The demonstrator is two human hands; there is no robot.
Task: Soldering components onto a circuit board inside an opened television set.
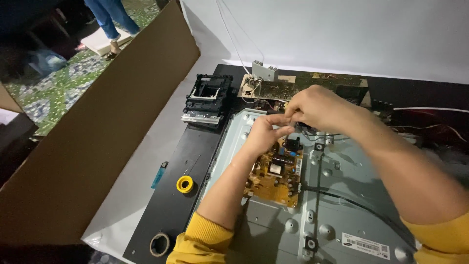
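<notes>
Hands, left (pixel 264 132) and right (pixel 312 107), pinched on a small dark connector (pixel 302 128) above the tan circuit board (pixel 276 173)

Both forearms reach forward in yellow sleeves. The left hand (pixel 261 133) and right hand (pixel 315 106) meet, fingers curled and pinched together.

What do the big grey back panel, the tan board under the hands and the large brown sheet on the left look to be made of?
Grey back panel: seemingly stamped sheet metal, dull silvery sheen with pressed dimples. Tan board: likely a phenolic or fibreglass circuit board, matte, studded with components. Brown sheet: cardboard, flat matte surface with a raw edge.
</notes>
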